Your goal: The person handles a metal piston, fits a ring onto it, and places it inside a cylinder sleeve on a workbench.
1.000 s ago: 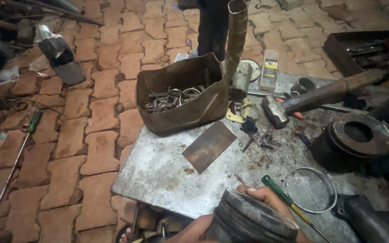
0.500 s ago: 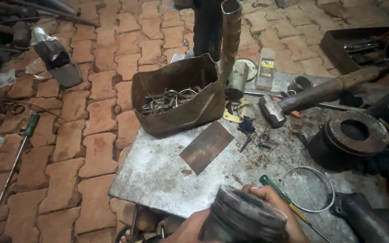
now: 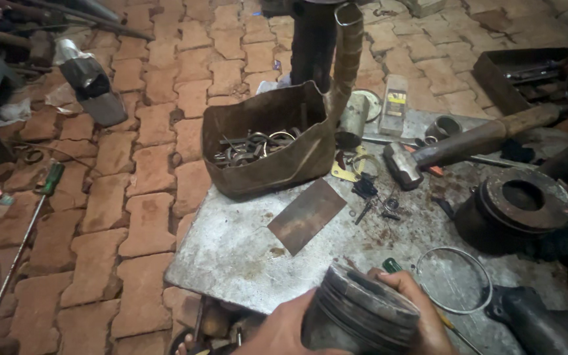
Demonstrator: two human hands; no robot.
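The dirty metal piston [image 3: 361, 314], low at 6 o'clock over the desk [image 3: 244, 253], looks heavy, hard and greasy, so both hands' fingers [image 3: 407, 284] stay wrapped around its ringed sides.

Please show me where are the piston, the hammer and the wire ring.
piston [image 3: 363, 315], head view, on its grooved side.
hammer [image 3: 399, 164], head view, on its metal head.
wire ring [image 3: 488, 289], head view, on its right edge.
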